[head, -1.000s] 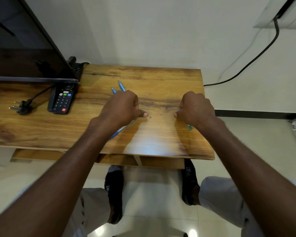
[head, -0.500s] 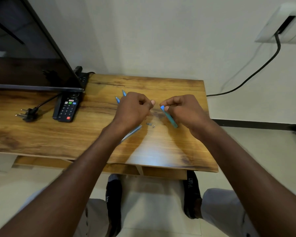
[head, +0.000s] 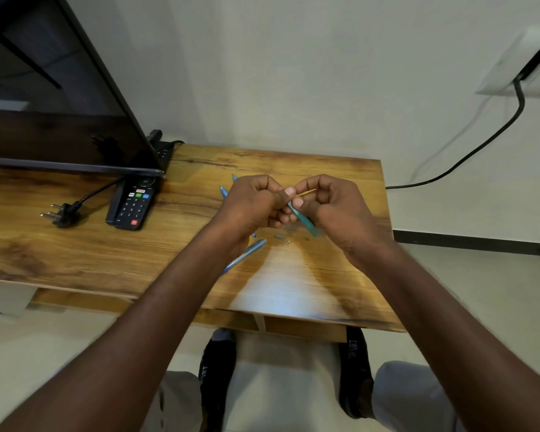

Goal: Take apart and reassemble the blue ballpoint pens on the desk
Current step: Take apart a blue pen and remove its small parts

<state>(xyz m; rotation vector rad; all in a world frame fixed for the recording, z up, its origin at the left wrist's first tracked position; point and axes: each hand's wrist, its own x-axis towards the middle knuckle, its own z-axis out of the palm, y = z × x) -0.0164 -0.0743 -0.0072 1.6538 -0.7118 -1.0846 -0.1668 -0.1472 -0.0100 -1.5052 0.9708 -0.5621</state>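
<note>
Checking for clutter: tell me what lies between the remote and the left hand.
Head view: only bare desk lies between remote and left hand.

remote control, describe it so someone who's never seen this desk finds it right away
Start at the big dark screen on the left of the wooden desk. The remote control lies under its lower right corner: black, with coloured buttons, unlike the plain plug to its left.

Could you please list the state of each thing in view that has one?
left hand: raised, fingers curled, meeting the pen barrel's end
right hand: pinches pen barrel
pen barrel: held tilted above desk
blue pen: lying on desk
small parts: loose on desk
plug: unplugged, lying flat
remote: lying face up
</note>
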